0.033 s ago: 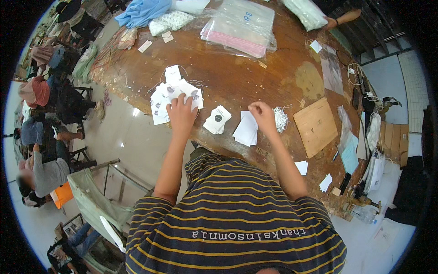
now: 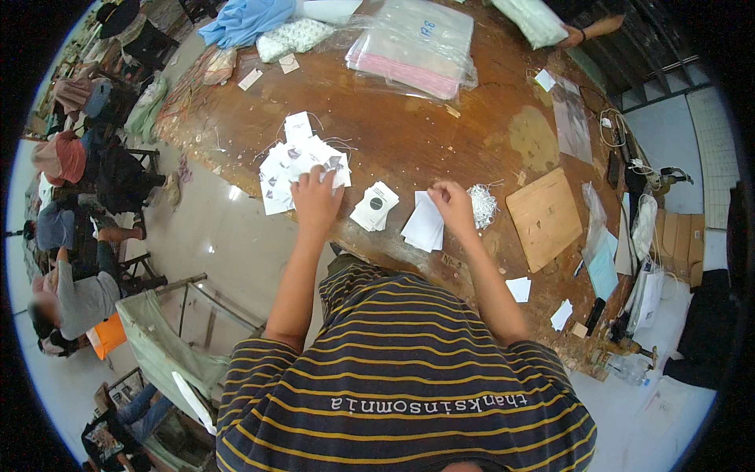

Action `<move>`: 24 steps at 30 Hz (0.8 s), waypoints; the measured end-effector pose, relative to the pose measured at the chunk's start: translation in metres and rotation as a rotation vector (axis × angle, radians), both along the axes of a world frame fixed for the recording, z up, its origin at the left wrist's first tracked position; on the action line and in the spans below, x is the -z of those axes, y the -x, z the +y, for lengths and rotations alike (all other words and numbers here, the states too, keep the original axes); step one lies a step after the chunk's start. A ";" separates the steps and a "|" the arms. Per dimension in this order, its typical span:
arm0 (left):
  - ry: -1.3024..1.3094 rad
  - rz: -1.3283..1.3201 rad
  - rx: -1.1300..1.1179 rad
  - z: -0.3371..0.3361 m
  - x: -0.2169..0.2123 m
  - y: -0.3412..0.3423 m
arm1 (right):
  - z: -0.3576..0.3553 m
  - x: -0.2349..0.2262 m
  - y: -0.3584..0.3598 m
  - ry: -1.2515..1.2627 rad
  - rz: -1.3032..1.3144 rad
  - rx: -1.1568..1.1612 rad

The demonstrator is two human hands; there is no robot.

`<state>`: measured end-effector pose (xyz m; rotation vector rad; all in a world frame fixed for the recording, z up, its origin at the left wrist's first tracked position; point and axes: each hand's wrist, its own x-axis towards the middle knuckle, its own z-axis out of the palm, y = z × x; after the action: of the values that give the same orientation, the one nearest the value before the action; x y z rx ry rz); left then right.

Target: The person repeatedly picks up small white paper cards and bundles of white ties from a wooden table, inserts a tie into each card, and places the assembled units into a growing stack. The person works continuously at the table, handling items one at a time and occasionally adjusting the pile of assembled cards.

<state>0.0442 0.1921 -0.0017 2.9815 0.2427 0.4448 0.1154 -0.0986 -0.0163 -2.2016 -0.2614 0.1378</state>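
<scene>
Worn wooden table (image 2: pixel 440 134) with paper tags spread before a person in a striped shirt.

Left hand (image 2: pixel 316 198) lies flat with fingers spread on the near edge of a loose pile of white tags (image 2: pixel 299 169), pressing it, not pinching any. Right hand (image 2: pixel 452 203) rests with curled fingers on the top of a small stack of white cards (image 2: pixel 425 224); if it really pinches one I cannot tell. Between both hands lies a tag stack with dark round mark (image 2: pixel 374 206). Just beside the right hand, at 3 o'clock, sits a bundle of white strings (image 2: pixel 481 204), then a cardboard piece (image 2: pixel 545 216). At 12 o'clock, well apart, lie clear plastic bags (image 2: pixel 417 47).
</scene>
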 end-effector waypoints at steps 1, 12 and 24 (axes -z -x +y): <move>0.086 0.083 0.024 -0.005 0.007 0.002 | -0.004 0.007 0.009 0.191 -0.005 -0.019; 0.198 0.196 0.095 -0.066 0.059 0.002 | -0.011 0.047 0.044 0.605 -0.112 -0.062; 0.666 -0.051 0.066 -0.058 0.077 0.007 | -0.011 0.060 0.060 0.548 -0.272 0.033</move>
<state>0.0371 0.1336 -0.0790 2.3167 0.2296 0.3446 0.0554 -0.1096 -0.0761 -2.7710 -0.3709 -0.1262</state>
